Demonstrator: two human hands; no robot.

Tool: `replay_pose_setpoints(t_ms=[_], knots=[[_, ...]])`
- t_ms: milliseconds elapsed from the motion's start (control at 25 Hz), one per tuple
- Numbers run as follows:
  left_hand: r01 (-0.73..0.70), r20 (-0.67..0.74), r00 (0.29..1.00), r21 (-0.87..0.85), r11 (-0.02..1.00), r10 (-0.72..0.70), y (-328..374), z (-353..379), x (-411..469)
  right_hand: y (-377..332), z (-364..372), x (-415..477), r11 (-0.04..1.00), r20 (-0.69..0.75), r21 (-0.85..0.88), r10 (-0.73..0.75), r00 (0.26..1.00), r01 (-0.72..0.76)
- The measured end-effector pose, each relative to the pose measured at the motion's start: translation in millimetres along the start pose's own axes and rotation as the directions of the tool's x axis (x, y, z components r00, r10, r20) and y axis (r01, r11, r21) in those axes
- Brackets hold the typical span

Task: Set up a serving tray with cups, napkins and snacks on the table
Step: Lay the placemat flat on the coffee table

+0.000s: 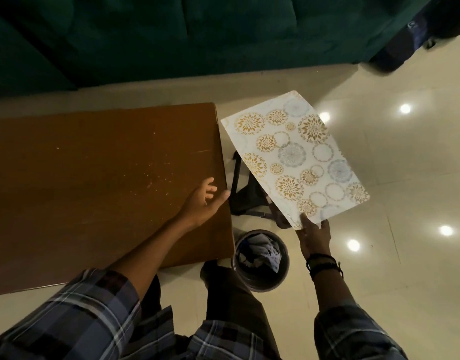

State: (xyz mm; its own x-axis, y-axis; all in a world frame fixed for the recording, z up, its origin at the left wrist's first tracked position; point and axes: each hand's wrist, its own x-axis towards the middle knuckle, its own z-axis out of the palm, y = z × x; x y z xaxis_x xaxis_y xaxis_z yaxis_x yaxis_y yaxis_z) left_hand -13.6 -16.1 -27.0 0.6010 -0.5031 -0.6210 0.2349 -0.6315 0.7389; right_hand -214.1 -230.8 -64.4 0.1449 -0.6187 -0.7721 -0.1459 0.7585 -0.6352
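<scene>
A white rectangular serving tray [293,157] with gold and grey flower circles hangs in the air to the right of the brown wooden table [93,183]. My right hand [314,237] pinches the tray's near corner, thumb on top. My left hand [204,201] stretches over the table's right edge with relaxed fingers and holds nothing. No cups, napkins or snacks are in view.
A round bin [260,261] with crumpled paper stands on the pale tiled floor below the tray, beside the table's near right corner. A black bag [247,196] lies on the floor under the tray. A dark green sofa [171,35] runs along the far side.
</scene>
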Motion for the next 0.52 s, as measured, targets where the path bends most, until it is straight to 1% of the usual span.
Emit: replay_pose_setpoints(t_ms=[80, 160, 200, 240, 280, 320, 360, 400, 440, 520], knots=[[0.009, -0.052, 0.999, -0.042, 0.999, -0.011, -6, -18, -7, -4, 11, -25, 0.998, 0.172, 0.047, -0.053, 0.984, 0.046], [0.011, -0.085, 0.996, -0.067, 0.998, -0.017, -14, -38, -14, -5, 20, -46, 0.996, 0.304, 0.047, -0.090, 0.948, 0.079], [0.008, -0.119, 0.993, -0.076, 0.997, -0.017, -19, -49, -18, -5, 26, -55, 0.994, 0.332, -0.033, -0.085, 0.939, 0.102], [0.003, -0.163, 0.986, -0.102, 0.995, -0.020, -23, -61, -22, -6, 34, -67, 0.975, 0.341, -0.171, -0.074, 0.937, 0.139], [0.009, -0.213, 0.976, -0.136, 0.991, -0.038, -28, -75, -25, -4, 43, -76, 0.928, 0.336, -0.326, -0.067, 0.939, 0.183], [0.011, -0.255, 0.965, -0.180, 0.984, -0.058, -33, -90, -29, 0, 52, -86, 0.890, 0.347, -0.414, -0.043, 0.937, 0.194], [0.010, -0.284, 0.955, -0.235, 0.972, -0.079, -40, -106, -33, 4, 62, -94, 0.878, 0.398, -0.435, -0.010, 0.917, 0.198], [-0.010, -0.299, 0.950, -0.326, 0.945, -0.093, -48, -123, -39, 9, 73, -103, 0.880, 0.473, -0.431, 0.033, 0.881, 0.199], [-0.034, -0.308, 0.944, -0.452, 0.891, -0.121, -55, -140, -46, 15, 80, -107, 0.881, 0.552, -0.427, 0.075, 0.830, 0.205], [-0.084, -0.361, 0.908, -0.651, 0.755, -0.211, -74, -180, -62, 28, 95, -111, 0.898, 0.658, -0.404, 0.153, 0.737, 0.175]])
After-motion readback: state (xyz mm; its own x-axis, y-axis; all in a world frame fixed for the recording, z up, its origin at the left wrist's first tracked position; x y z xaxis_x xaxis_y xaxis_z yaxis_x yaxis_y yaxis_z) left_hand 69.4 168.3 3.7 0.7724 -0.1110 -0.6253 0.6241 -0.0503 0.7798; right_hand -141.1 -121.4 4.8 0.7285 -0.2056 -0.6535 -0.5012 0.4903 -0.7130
